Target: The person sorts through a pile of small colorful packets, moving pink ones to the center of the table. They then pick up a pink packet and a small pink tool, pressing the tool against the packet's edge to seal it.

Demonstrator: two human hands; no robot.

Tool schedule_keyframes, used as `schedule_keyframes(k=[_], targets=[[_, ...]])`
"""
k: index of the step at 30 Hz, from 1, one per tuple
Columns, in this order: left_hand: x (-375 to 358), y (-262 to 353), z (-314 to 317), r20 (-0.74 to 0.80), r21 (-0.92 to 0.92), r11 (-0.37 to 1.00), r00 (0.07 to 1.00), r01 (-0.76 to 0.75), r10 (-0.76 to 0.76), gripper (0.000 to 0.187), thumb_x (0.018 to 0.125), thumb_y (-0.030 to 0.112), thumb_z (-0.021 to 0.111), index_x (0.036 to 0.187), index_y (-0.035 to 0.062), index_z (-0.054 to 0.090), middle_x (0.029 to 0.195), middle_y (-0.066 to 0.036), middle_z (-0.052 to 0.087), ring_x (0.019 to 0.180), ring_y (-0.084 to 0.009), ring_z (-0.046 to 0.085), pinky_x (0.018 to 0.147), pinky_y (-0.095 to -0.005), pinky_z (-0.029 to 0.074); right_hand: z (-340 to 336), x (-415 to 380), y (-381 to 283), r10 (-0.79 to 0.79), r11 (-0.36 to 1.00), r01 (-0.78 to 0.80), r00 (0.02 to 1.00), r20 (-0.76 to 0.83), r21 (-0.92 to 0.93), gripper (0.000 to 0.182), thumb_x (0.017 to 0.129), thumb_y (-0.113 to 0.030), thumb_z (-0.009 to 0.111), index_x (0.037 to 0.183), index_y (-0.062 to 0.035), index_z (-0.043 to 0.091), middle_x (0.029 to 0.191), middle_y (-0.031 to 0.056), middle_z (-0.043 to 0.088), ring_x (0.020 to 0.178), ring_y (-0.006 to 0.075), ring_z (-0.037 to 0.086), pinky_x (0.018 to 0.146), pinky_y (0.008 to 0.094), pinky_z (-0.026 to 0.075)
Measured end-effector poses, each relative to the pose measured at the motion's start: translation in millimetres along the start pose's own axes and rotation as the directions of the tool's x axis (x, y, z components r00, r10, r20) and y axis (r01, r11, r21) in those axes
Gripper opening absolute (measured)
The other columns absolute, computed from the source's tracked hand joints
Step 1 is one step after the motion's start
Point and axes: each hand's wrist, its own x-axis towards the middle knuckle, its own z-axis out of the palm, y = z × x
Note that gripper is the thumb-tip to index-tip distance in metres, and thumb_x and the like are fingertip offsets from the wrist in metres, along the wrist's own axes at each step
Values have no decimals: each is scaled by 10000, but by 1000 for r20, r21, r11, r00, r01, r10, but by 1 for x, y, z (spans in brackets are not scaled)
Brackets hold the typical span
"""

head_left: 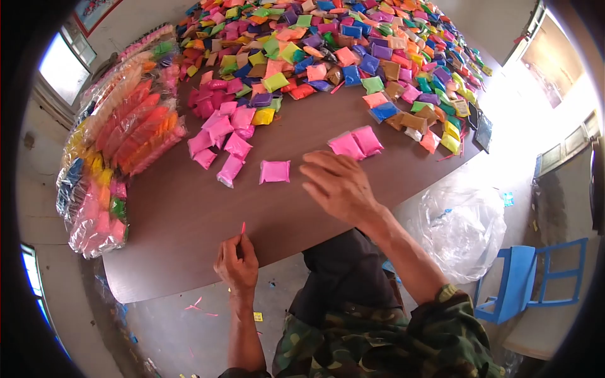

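Note:
My left hand [237,264] is closed over the table's near edge, pinching a thin red strip [244,227] that sticks up from the fingertips. Over the tabletop, my right hand [340,188] has its fingers apart and holds nothing. Just beyond its fingertips lie two pink packets [356,143] side by side. A single pink packet [275,172] rests flat to the left of that hand. Farther left, a loose group of pink packets [220,129] spreads toward the big pile.
A large heap of small coloured packets [353,50] covers the far side of the brown table [189,252]. Clear bags of sorted packets [132,120] line the left edge. A clear plastic bag [460,233] and a blue chair [517,283] stand at right. Red strips [195,305] litter the floor.

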Motion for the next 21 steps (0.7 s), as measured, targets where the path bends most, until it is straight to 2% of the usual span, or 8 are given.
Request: schedule_keyframes(k=[4,8,13,14,17,20,21], targets=[[0,2,-2,7,8,1000,1000,-9,9,72,997,85,790,995,40,735,841,-132,728,690,-281,702,641,-399,544,44,23,-24,3,1000,-4,999,42,23,359,953,-217,807,1292,-129,732,1426,64,667,1364,270,625,1106,479,486],[3,5,-3,-12,-3,1000,1000,-27,27,90,981,96,810,966,69,726,828,-112,734,677,-297,724,590,-406,551,73,20,-21,-16,1000,15,998,55,11,332,938,-177,794,1264,-147,739,1398,76,666,1314,271,643,1064,469,482],[1,0,-2,-34,24,998,998,-56,57,93,977,104,819,965,70,733,833,-111,732,686,-312,723,604,-416,556,42,-21,-57,15,1000,-15,993,115,-1,334,908,-156,792,1238,-152,738,1358,84,658,1254,271,655,1009,456,474],[-2,-1,-2,-21,23,999,999,-31,32,95,974,103,821,960,70,733,830,-110,729,686,-312,721,605,-418,555,27,-33,-73,58,998,-55,984,170,-22,341,911,-205,805,1237,-135,735,1359,95,642,1286,279,630,1010,463,473],[1,5,-5,10,15,1000,1000,11,-12,98,976,106,821,954,59,737,838,-118,730,703,-308,722,630,-420,558,17,-36,-81,80,996,-70,977,197,-59,442,929,-264,810,1328,-101,710,1456,119,618,1389,297,576,1093,481,465],[3,6,-6,22,0,1000,999,30,-30,106,988,114,813,960,39,744,865,-136,743,740,-298,729,682,-413,570,20,-34,-81,-56,994,77,966,253,-73,534,976,-294,786,1432,-48,656,1552,142,583,1493,313,506,1198,505,426],[3,5,-6,25,-5,999,999,32,-31,105,988,115,813,961,40,745,868,-136,744,742,-296,729,684,-413,570,21,-35,-80,-46,996,64,957,285,-56,556,986,-297,780,1456,-36,638,1574,146,571,1509,319,495,1216,510,416]])
